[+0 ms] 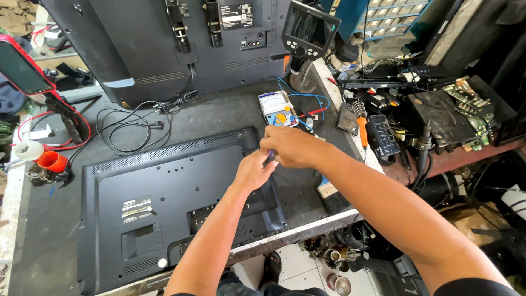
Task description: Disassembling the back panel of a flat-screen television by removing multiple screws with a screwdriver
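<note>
Head view looks down on a black television back panel lying flat on the bench, reaching to its near edge. Both hands meet over the panel's far right corner. The right hand is closed around a dark screwdriver; the left hand pinches its lower end. A multimeter lies just beyond them, toward the far edge.
</note>
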